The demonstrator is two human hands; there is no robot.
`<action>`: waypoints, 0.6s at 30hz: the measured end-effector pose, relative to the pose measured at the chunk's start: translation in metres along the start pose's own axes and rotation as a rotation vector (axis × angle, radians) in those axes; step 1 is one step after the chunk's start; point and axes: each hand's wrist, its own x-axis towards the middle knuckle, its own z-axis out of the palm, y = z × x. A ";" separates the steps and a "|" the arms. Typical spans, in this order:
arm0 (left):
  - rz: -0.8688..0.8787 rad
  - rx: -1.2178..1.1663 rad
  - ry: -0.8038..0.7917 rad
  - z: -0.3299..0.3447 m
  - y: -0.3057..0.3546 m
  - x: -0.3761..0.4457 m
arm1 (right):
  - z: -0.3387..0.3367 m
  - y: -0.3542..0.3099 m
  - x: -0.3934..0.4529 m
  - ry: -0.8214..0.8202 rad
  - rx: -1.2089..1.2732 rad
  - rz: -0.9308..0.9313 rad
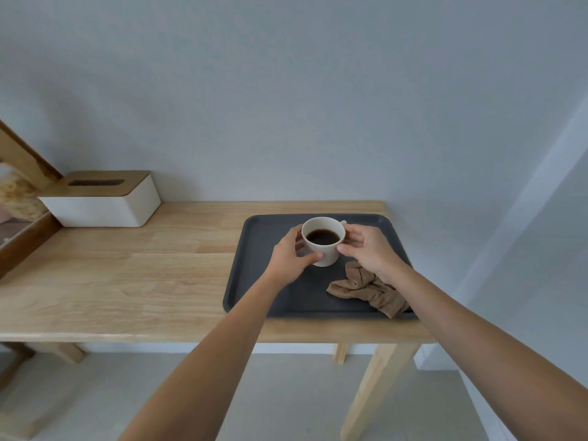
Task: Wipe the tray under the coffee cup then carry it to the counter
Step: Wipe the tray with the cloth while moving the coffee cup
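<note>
Bare tabletop (133, 265) lies open left of the tray (254, 281). On the tray, a crumpled cloth (369, 289) blocks the near right corner; a tissue box (105, 198) stands far left.

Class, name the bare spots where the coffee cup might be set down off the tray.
Open tabletop lies between the tissue box and the tray. The tray's right side is crowded by the cloth, the cup and both hands.

Both hands, left hand (291, 257) and right hand (369, 251), cup coffee cup (324, 241) on dark tray (254, 281); brown cloth (370, 289) beside.
</note>
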 end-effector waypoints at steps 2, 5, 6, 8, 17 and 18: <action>0.022 -0.005 0.010 -0.003 -0.004 0.003 | 0.003 -0.002 0.005 -0.007 -0.003 0.001; 0.042 -0.018 0.034 -0.015 -0.006 0.010 | 0.010 -0.008 0.016 -0.027 0.017 0.002; 0.046 -0.023 0.042 -0.021 -0.006 0.012 | 0.014 -0.012 0.020 -0.034 0.029 0.001; 0.049 -0.032 0.055 -0.035 -0.006 0.017 | 0.023 -0.019 0.031 -0.056 0.039 -0.011; 0.025 -0.017 0.125 -0.091 -0.023 0.043 | 0.073 -0.046 0.075 -0.148 0.085 -0.034; 0.019 -0.016 0.126 -0.094 -0.026 0.045 | 0.078 -0.046 0.080 -0.159 0.084 -0.036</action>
